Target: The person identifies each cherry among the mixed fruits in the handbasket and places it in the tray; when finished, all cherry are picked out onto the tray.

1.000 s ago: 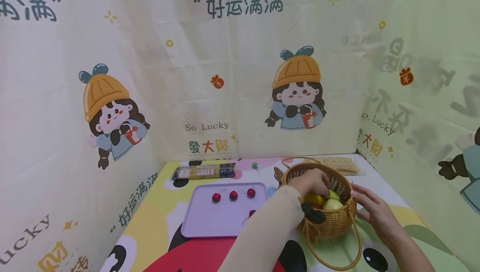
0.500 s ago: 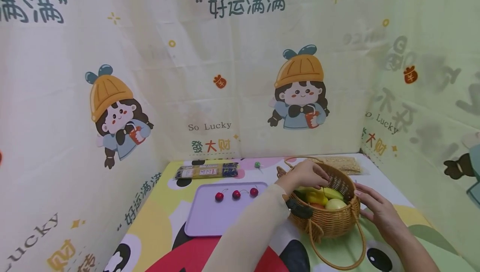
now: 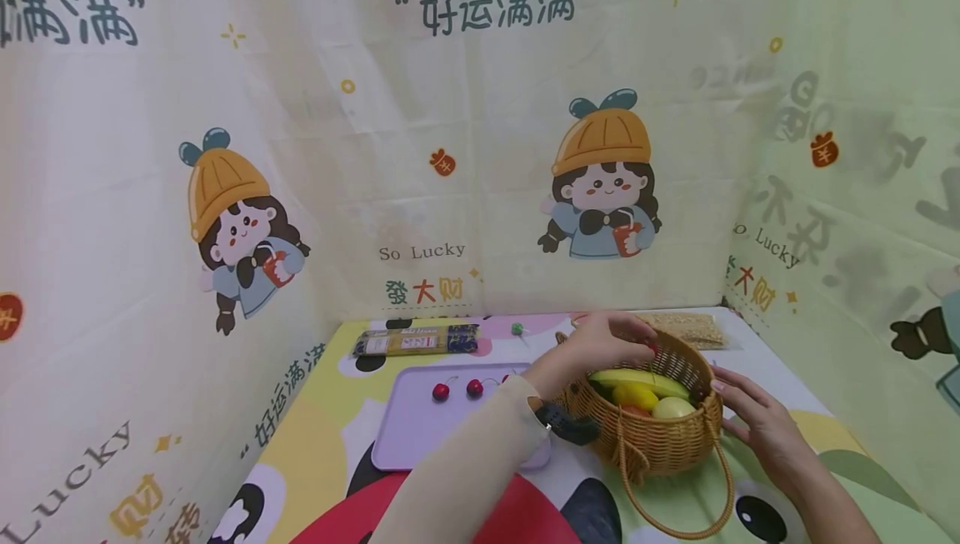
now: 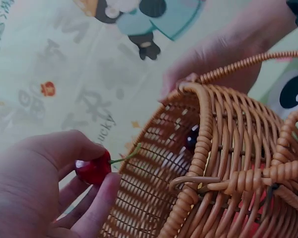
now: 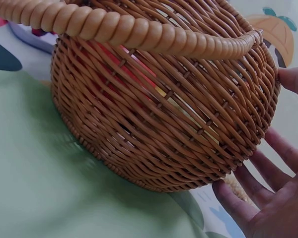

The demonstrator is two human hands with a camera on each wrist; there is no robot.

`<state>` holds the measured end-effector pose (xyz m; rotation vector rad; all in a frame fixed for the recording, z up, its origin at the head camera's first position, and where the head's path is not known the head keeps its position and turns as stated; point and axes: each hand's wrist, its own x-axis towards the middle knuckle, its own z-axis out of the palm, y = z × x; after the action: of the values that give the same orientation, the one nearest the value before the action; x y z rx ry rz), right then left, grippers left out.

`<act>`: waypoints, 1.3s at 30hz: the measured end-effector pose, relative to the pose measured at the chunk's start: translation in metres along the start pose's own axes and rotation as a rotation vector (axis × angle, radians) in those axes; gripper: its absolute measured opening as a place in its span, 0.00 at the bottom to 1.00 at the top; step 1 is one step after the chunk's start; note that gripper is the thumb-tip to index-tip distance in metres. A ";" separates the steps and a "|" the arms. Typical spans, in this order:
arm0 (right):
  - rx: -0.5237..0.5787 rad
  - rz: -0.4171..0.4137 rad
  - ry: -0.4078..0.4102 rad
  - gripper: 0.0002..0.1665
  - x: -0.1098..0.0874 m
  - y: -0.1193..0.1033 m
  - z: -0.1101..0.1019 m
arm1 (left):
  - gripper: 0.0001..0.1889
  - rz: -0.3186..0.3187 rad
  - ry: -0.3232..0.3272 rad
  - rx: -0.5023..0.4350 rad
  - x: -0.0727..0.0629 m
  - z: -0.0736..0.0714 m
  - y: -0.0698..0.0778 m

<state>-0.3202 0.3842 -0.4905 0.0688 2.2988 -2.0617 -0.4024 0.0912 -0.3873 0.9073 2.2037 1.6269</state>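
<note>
My left hand (image 3: pixel 596 346) is above the back left of a wicker basket (image 3: pixel 667 448), pinching a red cherry (image 4: pixel 93 168) with a green stem between thumb and fingers. Inside the basket lie a banana (image 3: pixel 637 377), a yellow fruit (image 3: pixel 634 397), a pale round fruit (image 3: pixel 672 408) and a dark cherry (image 4: pixel 192 139) by the right wall. My right hand (image 3: pixel 761 415) rests against the basket's right side, thumb at the rim and fingers extended along the weave. The basket's rope handle hangs down in front.
Left of the basket is a lilac tray (image 3: pixel 416 427) with cherries (image 3: pixel 441 392) on it, partly hidden by my left sleeve. Behind it lie a packet of noodles (image 3: pixel 416 340) and a green lollipop (image 3: pixel 517 329). A bag of grains (image 3: pixel 686 330) lies behind the basket.
My left hand has risen out of the basket and moved slightly left, bringing up the cherry. More of the fruit now shows. My right hand has stayed at the basket's side.
</note>
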 end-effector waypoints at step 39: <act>0.031 0.025 0.004 0.16 0.002 -0.002 0.000 | 0.18 -0.178 0.331 -0.131 -0.109 -0.114 -0.097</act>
<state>-0.3227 0.3841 -0.4883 0.1015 2.2571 -2.0868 -0.4119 -0.0804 -0.4553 0.4161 2.2704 1.9174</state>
